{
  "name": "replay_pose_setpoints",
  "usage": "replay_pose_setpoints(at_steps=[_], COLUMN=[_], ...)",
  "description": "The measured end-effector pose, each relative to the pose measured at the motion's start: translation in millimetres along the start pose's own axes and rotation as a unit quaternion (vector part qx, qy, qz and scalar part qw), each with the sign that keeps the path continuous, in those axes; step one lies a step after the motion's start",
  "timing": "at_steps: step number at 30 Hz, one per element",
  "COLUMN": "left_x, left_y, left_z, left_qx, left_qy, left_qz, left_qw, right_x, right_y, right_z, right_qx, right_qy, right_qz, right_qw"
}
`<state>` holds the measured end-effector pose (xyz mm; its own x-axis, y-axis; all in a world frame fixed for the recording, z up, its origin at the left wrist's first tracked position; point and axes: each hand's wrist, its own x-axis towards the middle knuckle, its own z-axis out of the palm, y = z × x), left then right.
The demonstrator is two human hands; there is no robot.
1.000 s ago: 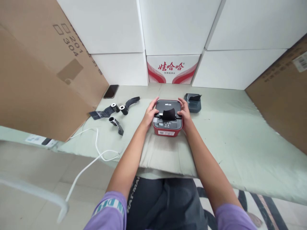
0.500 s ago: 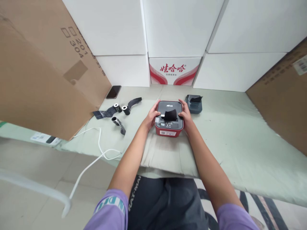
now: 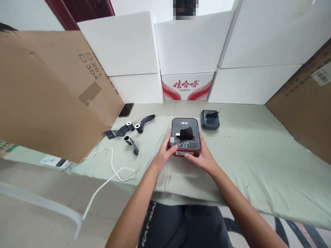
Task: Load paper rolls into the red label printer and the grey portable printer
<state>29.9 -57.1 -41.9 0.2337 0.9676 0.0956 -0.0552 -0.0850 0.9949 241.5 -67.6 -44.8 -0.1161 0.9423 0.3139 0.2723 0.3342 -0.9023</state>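
A small red and grey label printer (image 3: pixel 185 136) sits on the pale green cloth (image 3: pixel 248 148), a strip of black paper curling out of its top slot. My left hand (image 3: pixel 165 154) grips its near left corner, thumb on the front edge. My right hand (image 3: pixel 201 158) holds the near right corner, fingers curled along the front. Both forearms reach in from below.
A second dark grey printer (image 3: pixel 210 119) stands behind to the right. Three black rolls with loose strips (image 3: pixel 129 131) lie to the left, beside a dark phone (image 3: pixel 126 110) and a white cable (image 3: pixel 108 172). Brown cardboard (image 3: pixel 51 93) leans left and right; white boxes (image 3: pixel 186 48) wall the back.
Both hands slid from the printer's sides to its near front corners. The view tilted up, so the printer sits lower in frame.
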Motion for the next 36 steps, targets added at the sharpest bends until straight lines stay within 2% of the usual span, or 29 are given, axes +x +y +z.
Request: replay_pose_setpoints(at_steps=[3, 5, 7, 10, 12, 16, 19, 23, 28, 32, 36], left_x=[-20, -24, -17, 12, 39, 95, 129, 158, 172, 173, 173], left_y=[9, 14, 19, 27, 31, 31, 23, 10, -5, -17, -25], left_z=[9.7, 23.5, 44.0, 84.3, 114.0, 166.6, 191.9, 204.6, 199.8, 198.2, 206.4], left_qx=[0.054, 0.117, 0.155, 0.155, 0.15, 0.16, 0.181, 0.227, 0.237, 0.231, 0.221], left_qy=[-0.071, -0.088, -0.105, -0.139, -0.151, -0.145, -0.155, -0.131, -0.109, -0.117, -0.101], left_qz=[0.033, 0.05, 0.081, 0.138, 0.15, 0.145, 0.154, 0.15, 0.14, 0.135, 0.133], left_qw=[0.996, 0.988, 0.979, 0.968, 0.965, 0.966, 0.959, 0.953, 0.955, 0.956, 0.961], right_x=[-23, -40, -55, -64, -58, -28, -2, 27, 45, 44, 46], right_y=[2, 5, 8, 11, 13, 24, 37, 63, 91, 93, 92], right_z=[-9, -23, -45, -89, -122, -180, -203, -212, -213, -212, -209], right_qx=[-0.066, -0.099, -0.121, -0.141, -0.154, -0.152, -0.153, -0.104, -0.058, -0.061, -0.053], right_qy=[0.014, 0.052, 0.097, 0.158, 0.188, 0.234, 0.233, 0.206, 0.177, 0.182, 0.201], right_qz=[-0.063, -0.061, -0.044, -0.008, 0.009, 0.032, 0.033, 0.038, 0.047, 0.067, 0.07], right_qw=[0.996, 0.992, 0.987, 0.977, 0.97, 0.96, 0.96, 0.972, 0.981, 0.979, 0.976])
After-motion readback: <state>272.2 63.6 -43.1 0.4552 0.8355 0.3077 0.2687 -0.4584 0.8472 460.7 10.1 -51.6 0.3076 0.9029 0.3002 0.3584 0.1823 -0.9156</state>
